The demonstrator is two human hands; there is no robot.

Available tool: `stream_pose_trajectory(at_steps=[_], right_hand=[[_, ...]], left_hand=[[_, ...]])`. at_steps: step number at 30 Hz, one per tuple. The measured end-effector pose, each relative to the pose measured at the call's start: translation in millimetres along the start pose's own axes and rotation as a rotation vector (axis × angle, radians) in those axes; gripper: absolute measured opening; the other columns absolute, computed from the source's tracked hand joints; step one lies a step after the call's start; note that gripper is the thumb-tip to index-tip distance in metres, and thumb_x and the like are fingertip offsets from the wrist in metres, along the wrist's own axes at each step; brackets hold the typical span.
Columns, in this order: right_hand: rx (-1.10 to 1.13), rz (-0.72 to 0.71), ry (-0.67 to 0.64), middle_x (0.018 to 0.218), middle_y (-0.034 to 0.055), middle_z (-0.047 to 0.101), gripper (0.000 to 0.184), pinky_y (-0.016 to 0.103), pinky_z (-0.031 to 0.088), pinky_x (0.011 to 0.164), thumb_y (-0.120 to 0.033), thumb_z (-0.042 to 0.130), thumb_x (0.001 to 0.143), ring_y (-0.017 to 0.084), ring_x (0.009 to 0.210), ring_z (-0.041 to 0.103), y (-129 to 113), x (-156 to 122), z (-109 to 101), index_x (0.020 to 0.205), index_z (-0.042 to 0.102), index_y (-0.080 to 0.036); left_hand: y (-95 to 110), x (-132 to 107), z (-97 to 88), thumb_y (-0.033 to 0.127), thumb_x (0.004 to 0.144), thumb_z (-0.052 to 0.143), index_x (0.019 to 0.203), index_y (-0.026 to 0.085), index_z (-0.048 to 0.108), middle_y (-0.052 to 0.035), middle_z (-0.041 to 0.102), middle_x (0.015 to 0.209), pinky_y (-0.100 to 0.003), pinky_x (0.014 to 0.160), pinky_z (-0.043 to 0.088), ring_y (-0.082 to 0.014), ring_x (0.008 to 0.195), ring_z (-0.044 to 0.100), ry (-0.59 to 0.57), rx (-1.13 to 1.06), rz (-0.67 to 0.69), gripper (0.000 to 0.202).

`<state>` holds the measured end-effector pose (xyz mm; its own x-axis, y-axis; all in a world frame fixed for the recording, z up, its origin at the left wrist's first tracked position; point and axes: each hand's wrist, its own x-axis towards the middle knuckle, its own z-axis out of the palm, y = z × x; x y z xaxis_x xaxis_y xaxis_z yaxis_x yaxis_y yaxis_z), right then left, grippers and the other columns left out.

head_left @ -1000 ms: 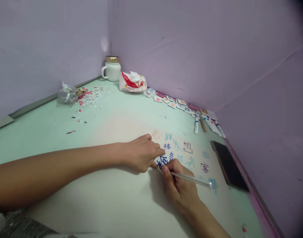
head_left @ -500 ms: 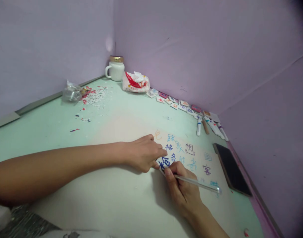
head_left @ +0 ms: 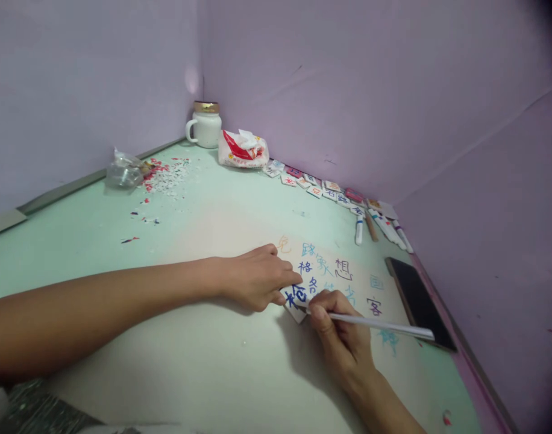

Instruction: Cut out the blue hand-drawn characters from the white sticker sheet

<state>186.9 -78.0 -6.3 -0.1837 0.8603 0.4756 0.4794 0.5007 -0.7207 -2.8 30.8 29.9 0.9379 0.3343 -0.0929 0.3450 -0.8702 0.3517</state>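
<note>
Lilac walls close in a corner around a pale green tabletop. Near its right edge lies a sheet covered in coloured characters. The left hand, fingers curled, presses on a small white piece bearing a dark blue character at the sheet's near end. The right hand is closed around a thin clear pen-like tool, its tip at that piece. A dark phone lies just beside the sheet. Along the far edge run character tiles and markers; in the corner are a white mug, a red-and-white packet, a clear bag and paper scraps.
</note>
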Motion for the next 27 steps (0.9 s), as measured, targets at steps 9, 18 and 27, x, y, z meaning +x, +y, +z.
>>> stream_pose_trajectory(at_steps=[9,18,27], right_hand=[[-0.025,-0.033,-0.074,0.065,-0.0035,0.054,0.015,0.022,0.04,0.052,-0.019,0.052,0.096,0.011,0.056,0.05,-1,9,-1,0.081,0.053,-0.022],[-0.091,-0.028,-0.055,0.06,-0.0046,0.055,0.016,0.02,0.036,0.047,-0.019,0.053,0.094,0.009,0.05,0.047,-5,14,2,0.078,0.054,-0.021],[-0.15,-0.006,-0.081,0.057,-0.0054,0.05,0.019,0.021,0.035,0.046,-0.021,0.05,0.095,0.009,0.048,0.044,-4,14,1,0.075,0.049,-0.021]], left_hand=[[-5,-2,2.4,0.022,0.095,0.051,0.133,0.018,0.057,-0.0079,0.068,0.102,-0.038,0.094,0.036,-0.0215,0.093,0.06,0.02,0.024,0.063,0.038],[-6,-1,3.7,0.022,0.095,0.051,0.135,0.018,0.055,-0.0084,0.068,0.104,-0.038,0.094,0.036,-0.0215,0.094,0.061,0.018,0.048,0.068,0.041],[-2,-1,0.5,0.02,0.093,0.053,0.124,0.02,0.059,-0.0059,0.069,0.098,-0.037,0.09,0.035,-0.0211,0.089,0.062,0.023,0.074,0.058,0.031]])
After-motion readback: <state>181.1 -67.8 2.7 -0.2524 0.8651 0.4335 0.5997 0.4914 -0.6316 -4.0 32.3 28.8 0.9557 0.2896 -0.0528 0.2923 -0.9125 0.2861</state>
